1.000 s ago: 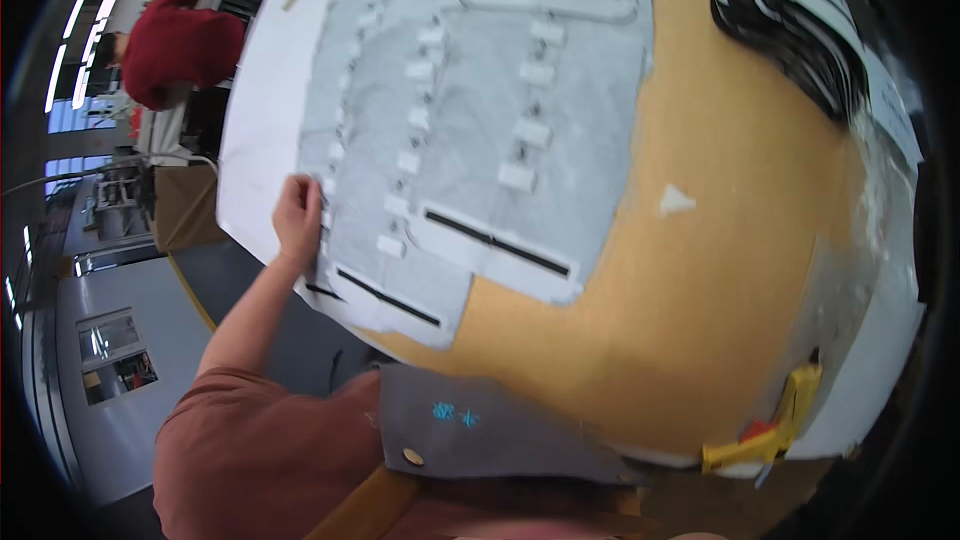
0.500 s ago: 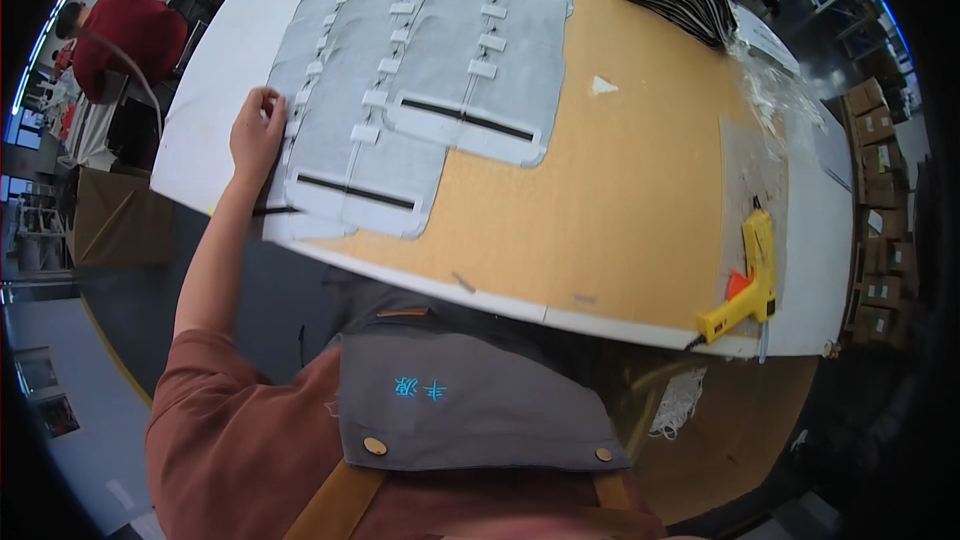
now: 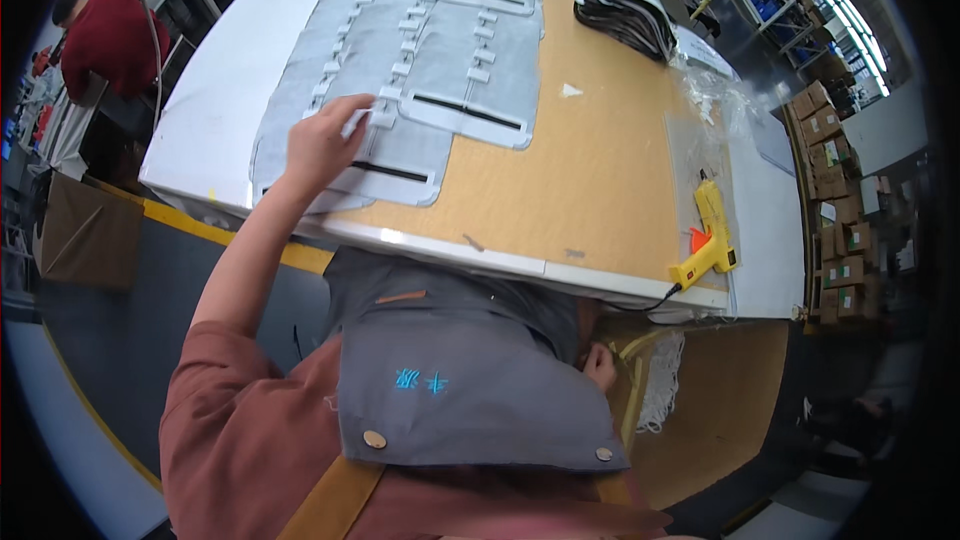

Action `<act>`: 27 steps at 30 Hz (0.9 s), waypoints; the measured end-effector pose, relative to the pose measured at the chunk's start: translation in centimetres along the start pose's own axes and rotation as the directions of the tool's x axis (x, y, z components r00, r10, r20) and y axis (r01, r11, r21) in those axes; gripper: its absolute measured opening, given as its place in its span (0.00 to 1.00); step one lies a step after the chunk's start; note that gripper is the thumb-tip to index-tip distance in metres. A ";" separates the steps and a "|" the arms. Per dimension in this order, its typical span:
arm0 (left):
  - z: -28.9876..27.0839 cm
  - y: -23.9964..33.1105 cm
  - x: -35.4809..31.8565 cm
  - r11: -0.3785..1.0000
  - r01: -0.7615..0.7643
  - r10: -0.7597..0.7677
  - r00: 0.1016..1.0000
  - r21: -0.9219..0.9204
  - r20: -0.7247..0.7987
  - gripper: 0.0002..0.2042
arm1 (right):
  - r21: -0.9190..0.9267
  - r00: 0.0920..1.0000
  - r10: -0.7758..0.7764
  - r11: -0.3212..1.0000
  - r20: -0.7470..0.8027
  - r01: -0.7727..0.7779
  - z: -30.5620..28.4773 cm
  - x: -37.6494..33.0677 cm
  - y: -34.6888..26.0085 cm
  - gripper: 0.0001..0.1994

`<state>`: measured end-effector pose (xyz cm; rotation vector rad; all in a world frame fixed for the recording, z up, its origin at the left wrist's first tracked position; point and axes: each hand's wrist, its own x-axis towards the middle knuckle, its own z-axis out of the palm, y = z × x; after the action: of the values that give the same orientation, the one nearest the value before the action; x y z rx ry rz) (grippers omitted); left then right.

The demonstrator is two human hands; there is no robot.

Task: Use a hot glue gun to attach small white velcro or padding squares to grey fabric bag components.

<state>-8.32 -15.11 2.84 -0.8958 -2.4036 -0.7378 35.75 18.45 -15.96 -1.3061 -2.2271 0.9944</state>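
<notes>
Several grey fabric panels [image 3: 440,30] lie overlapping on the tan worktable [image 3: 600,170], each with rows of small white tabs and a black slit. My left hand [image 3: 320,145] reaches onto the nearest panel and pinches one white tab [image 3: 357,121] between thumb and fingers. My right hand [image 3: 600,365] hangs low beside my grey apron [image 3: 460,380], under the table's front edge. It is mostly hidden, and nothing shows in it.
A yellow glue gun [image 3: 712,235] lies near the table's right front corner, its cord over the edge. A stack of black and white pieces [image 3: 625,10] and a clear plastic bag [image 3: 710,90] sit farther back. A person in red [image 3: 105,35] works at far left. Cardboard boxes [image 3: 830,190] stand right.
My left hand has moved from the panels' left edge rightward onto the row of white tabs and closed on one. The view has tilted down, showing more of my apron.
</notes>
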 end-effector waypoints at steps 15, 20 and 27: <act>4.0 4.7 -2.6 0.998 -0.053 0.046 0.974 0.027 0.221 0.16 | -0.017 0.447 -0.888 0.448 0.106 0.894 -3.1 0.0 -23.0 0.04; 3.0 5.1 -2.9 0.999 -0.033 0.037 0.986 -0.026 0.165 0.13 | -0.062 0.298 -0.952 0.294 0.063 0.954 -2.8 4.6 -26.9 0.03; 2.0 9.5 -6.1 0.886 -0.331 0.321 0.943 -0.325 -0.086 0.09 | 0.036 0.496 -0.868 0.496 0.023 0.867 -2.3 10.8 -30.9 0.01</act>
<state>1.94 -10.49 0.76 -1.3748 -2.0530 -1.0322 13.13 18.78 7.83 0.0112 -2.4005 0.5985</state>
